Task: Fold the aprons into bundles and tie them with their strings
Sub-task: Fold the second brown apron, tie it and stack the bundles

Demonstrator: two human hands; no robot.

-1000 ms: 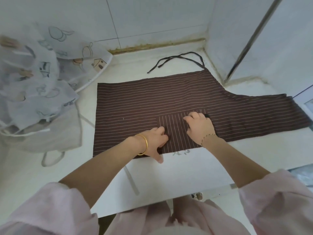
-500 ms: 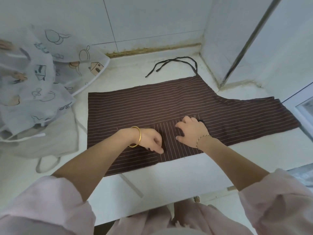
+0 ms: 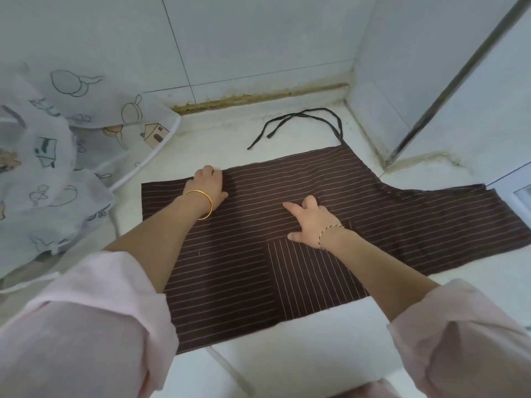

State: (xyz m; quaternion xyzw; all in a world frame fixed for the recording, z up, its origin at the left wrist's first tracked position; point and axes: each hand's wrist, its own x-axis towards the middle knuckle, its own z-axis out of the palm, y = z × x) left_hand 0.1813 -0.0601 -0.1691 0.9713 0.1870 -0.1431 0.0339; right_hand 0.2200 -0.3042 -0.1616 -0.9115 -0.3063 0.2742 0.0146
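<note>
- Now the brown striped apron (image 3: 402, 222) lies spread flat on the white table (image 3: 301, 349), its dark strings (image 3: 304, 117) loose beyond the far edge.
- Left hand (image 3: 207, 185) rests at the apron's far hem; fingers hidden, so its grip cannot be told.
- Right hand (image 3: 311, 222) presses mid-cloth, grip wide, fingers spread.

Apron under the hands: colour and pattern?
Dark brown apron with thin pale stripes; the head view shows it.
</note>
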